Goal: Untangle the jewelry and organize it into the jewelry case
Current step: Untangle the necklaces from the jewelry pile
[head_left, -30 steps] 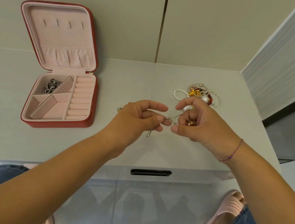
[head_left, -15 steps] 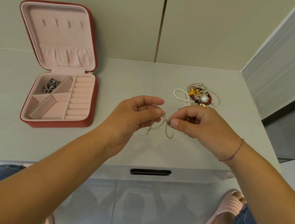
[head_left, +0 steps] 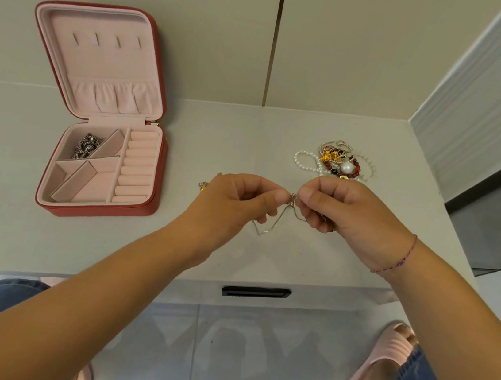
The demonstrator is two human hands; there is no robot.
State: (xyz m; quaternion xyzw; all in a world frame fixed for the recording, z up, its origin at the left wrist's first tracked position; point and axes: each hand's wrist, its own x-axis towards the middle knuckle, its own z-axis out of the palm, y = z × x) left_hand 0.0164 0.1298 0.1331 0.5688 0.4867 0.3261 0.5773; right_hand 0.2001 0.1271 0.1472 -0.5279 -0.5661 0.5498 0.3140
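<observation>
A thin silver chain hangs between my two hands above the white countertop. My left hand pinches it from the left, my right hand pinches it from the right, fingertips almost touching at a small knot. A tangled pile of jewelry with pearls, red beads and gold pieces lies just beyond my right hand. The red jewelry case stands open at the left, pink inside, with a dark silver piece in its rear-left compartment.
A small gold item lies on the countertop just left of my left hand. A drawer handle sits below the front edge. A wall panel rises at the right. My knees and pink slippers show below.
My hands have drawn together and shifted slightly; the chain that dangled in a loop below the fingers now hangs in a shallower droop between both pinches.
</observation>
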